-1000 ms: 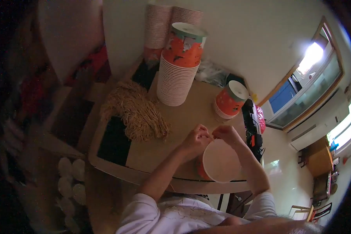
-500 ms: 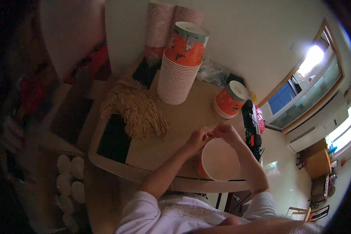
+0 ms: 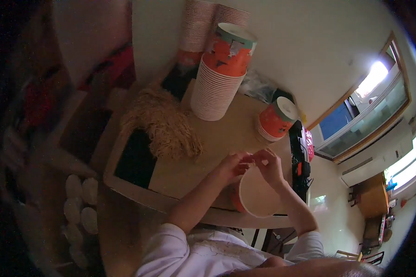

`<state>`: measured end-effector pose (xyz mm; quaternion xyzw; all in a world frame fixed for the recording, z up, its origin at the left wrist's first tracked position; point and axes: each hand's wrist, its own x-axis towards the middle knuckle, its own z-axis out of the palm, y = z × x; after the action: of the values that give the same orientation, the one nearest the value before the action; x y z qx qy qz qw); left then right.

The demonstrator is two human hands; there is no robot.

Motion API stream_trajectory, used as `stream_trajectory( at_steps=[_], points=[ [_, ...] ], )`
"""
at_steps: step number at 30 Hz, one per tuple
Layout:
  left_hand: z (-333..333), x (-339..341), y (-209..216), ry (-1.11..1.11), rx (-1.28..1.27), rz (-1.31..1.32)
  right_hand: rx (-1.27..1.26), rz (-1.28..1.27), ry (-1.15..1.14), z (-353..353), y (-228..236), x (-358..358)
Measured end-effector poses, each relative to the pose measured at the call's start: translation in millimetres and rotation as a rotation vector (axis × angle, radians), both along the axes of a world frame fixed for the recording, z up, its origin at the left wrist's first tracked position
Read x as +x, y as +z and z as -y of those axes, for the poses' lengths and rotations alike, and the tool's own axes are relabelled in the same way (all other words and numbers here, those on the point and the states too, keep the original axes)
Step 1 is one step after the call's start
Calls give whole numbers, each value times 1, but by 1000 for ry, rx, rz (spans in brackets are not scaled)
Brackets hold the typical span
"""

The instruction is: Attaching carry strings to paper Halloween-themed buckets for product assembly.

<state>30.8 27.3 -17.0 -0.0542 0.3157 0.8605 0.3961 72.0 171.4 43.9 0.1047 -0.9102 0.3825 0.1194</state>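
Note:
A paper bucket (image 3: 261,196), orange outside with a pale inside, leans at the table's front edge with its mouth turned toward me. At its far rim my left hand (image 3: 236,166) is closed in a pinch. Close beside it, my right hand (image 3: 269,167) is also pinched, with its fingertips by the same rim. Whatever lies between the fingers is too small to make out. Left of the hands, a loose heap of tan paper-like cords (image 3: 164,124) spreads over the table.
A tall stack of upside-down paper buckets (image 3: 217,87) stands beyond the hands, with more stacks (image 3: 198,25) against the wall. A shorter bucket stack (image 3: 277,120) is at the right, near a black-and-red case (image 3: 301,159). Several white round shapes (image 3: 73,210) lie low at the left.
My hands have parted slightly at the rim, the right one turning and opening its curl a little. The bucket's mouth has tilted. The whole view has shifted a bit.

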Motion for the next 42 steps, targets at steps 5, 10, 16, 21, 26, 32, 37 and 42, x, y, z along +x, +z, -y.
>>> stream_trajectory(
  at_steps=[5,10,16,21,26,32,37,42],
  points=[
    [-13,-16,-49,-38,146,-14,243,-201,-28,6,-1,4],
    [-11,-13,-47,3,56,-138,358,-307,2,4,-2,4],
    [-7,-4,-30,58,-9,-143,432,-341,33,1,-4,7],
    [3,8,-17,146,-102,-455,342,-190,28,3,9,10],
    [7,14,-2,325,-340,-856,85,28,50,-18,0,-12],
    [14,11,21,173,-436,-570,-98,356,84,-22,-9,-20],
    [12,5,6,178,-348,-561,-55,337,71,-22,-10,-22],
    [6,3,-1,211,-393,-650,-80,324,64,-14,-6,-20]
  ],
)
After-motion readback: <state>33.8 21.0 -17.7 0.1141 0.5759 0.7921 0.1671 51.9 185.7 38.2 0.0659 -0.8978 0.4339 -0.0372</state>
